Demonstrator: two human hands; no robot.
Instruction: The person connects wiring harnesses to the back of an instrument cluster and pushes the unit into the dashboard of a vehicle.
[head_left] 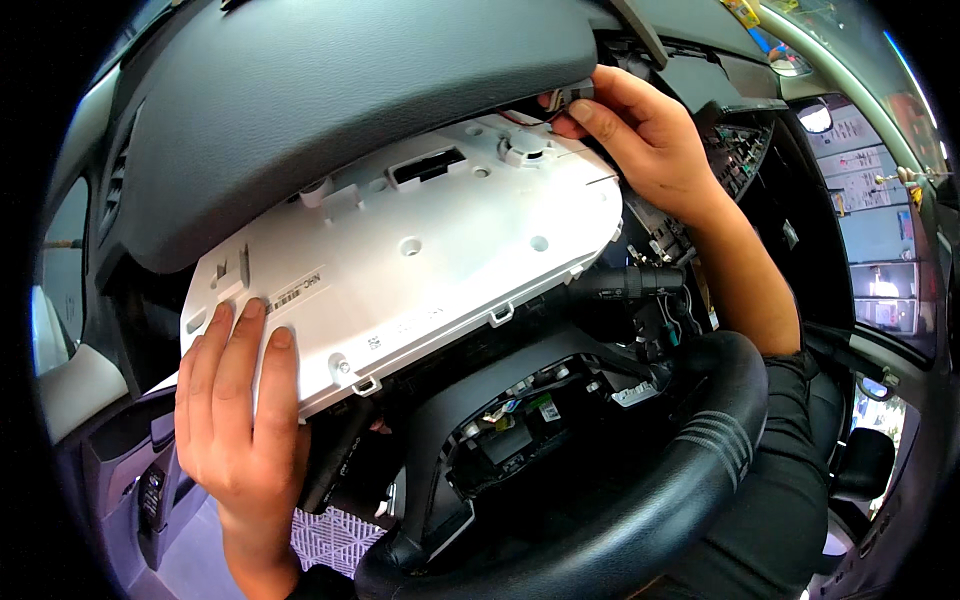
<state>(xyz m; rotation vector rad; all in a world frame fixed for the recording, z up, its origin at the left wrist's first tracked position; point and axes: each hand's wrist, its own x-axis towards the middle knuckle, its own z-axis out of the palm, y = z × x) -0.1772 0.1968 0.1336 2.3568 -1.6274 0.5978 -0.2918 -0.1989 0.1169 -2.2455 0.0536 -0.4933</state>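
The white back housing of an instrument cluster [400, 270] lies tilted beneath the overhanging dashboard hood [340, 75], with molded holes, clips and a dark slot. My left hand [235, 420] holds its near-left end, fingers stretched over the top and thumb hidden. At the upper right, my right hand [650, 150] pinches a grey wire connector [572, 95] just under the hood's edge, above the housing's right end. Thin wires run from the connector toward the housing; whether it is plugged in there I cannot tell.
Below sits a black steering wheel [640, 490] with its center opened up, exposing parts. A stalk [625, 283] and loose wires show beside the column. An exposed dashboard section [740, 150] is at the right, the car's door [150, 480] at the left, a patterned floor mat [330, 540] below.
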